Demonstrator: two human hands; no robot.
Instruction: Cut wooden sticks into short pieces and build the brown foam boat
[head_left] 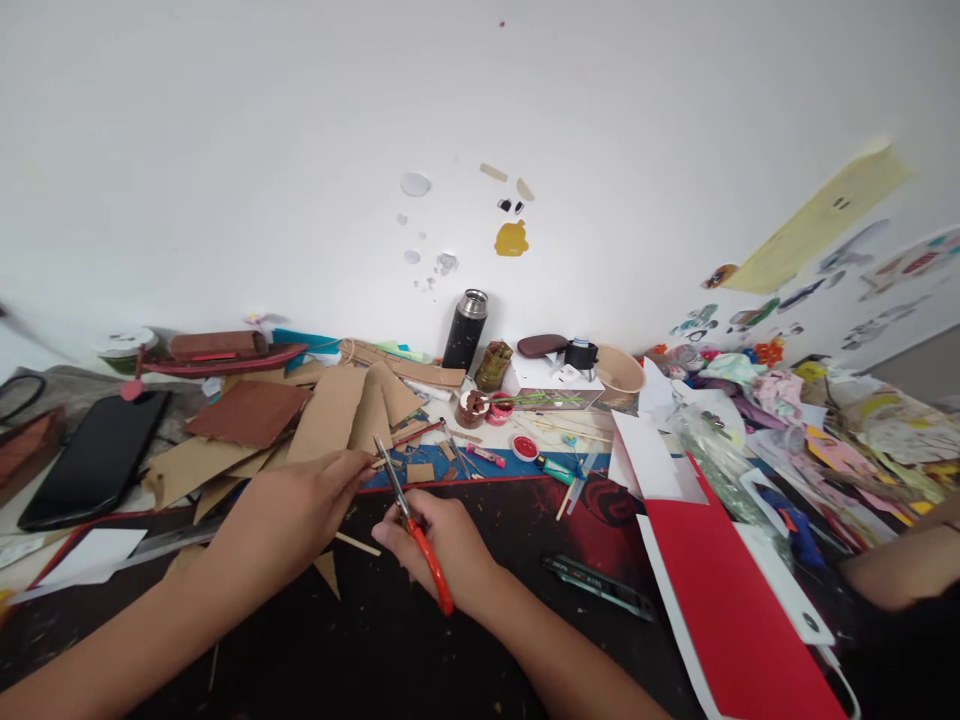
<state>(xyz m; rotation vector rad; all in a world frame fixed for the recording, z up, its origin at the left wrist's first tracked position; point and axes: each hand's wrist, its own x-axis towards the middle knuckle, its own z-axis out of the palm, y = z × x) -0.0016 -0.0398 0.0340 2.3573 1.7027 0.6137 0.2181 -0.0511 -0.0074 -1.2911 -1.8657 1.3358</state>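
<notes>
My right hand (442, 545) is closed around the orange handles of a pair of scissors (427, 565). Their metal blades point up and away, beside the fingertips of my left hand (300, 505). That hand pinches what looks like a small piece of cardboard (377, 463), mostly hidden by the fingers and touching or very near the blades. Just beyond lies a larger folded sheet of cardboard (326, 410), with small cut scraps (420, 472) to its right. A thin wooden stick (358, 544) and a triangular cardboard offcut (327, 574) rest on the dark mat between my forearms.
A phone (97, 455) lies left, below a red model boat (225, 355). A black flask (465, 330) stands by the wall near paint pots (472, 408). A utility knife (598, 586) and red card (735, 600) lie right. Another person's forearm (907, 565) reaches in at right.
</notes>
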